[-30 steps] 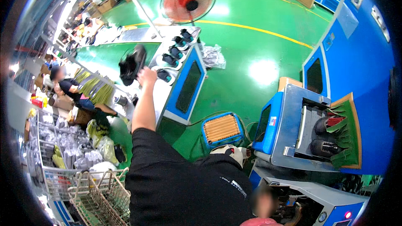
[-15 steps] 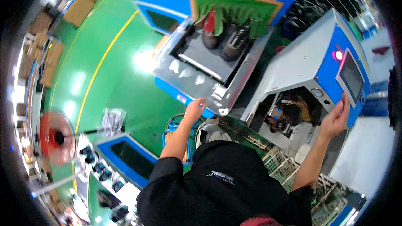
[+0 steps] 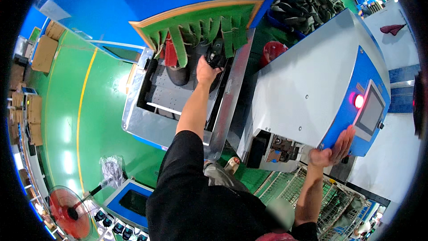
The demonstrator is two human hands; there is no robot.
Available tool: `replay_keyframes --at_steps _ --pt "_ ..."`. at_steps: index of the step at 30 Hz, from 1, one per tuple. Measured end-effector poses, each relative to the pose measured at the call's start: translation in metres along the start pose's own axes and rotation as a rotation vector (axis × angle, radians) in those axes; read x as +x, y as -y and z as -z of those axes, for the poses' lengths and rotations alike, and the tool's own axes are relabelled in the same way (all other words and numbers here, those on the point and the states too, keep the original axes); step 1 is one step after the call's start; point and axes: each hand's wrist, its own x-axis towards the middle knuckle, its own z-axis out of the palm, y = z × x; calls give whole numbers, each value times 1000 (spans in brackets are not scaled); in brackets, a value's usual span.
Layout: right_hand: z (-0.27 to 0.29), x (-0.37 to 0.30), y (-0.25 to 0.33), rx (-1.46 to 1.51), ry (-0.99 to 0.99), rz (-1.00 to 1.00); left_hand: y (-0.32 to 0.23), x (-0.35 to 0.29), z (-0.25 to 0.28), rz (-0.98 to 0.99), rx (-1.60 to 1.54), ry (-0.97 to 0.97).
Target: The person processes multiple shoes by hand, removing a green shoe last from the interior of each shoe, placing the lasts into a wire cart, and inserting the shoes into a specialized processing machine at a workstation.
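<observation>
My left hand [image 3: 207,70] reaches over the conveyor bed to a black shoe [image 3: 216,53] under the green strip curtain, with its fingers closed around the shoe's upper part. A second dark shoe [image 3: 179,76] stands to the left on the grey perforated plate [image 3: 171,96], its back half hidden by the strips. My right hand [image 3: 332,149] rests with fingers stretched out against the lower edge of the blue front of a white machine [image 3: 303,80], below its screen [image 3: 371,107]. Nothing shows in that hand.
Green strips and one red strip [image 3: 170,51] hang from the wood-framed opening. A lit red button [image 3: 358,101] sits beside the screen. Wire baskets [image 3: 285,192] stand below the machine. A red fan [image 3: 71,212] is at lower left. Dark pieces [image 3: 298,0] fill a blue bin behind.
My left hand has moved from the conveyor's near edge forward to the shoe by the curtain. My right hand has dropped from beside the screen to the machine's lower edge. The view has shifted.
</observation>
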Motion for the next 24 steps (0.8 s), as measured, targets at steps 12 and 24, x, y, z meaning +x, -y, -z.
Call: replay_keyframes --at_steps 12,24 --pt "-8 4 4 9 -44 9 49 -42 21 175 -321 -37" --pt "41 4 24 367 24 -138 -96 -298 199 -45 -663 94"
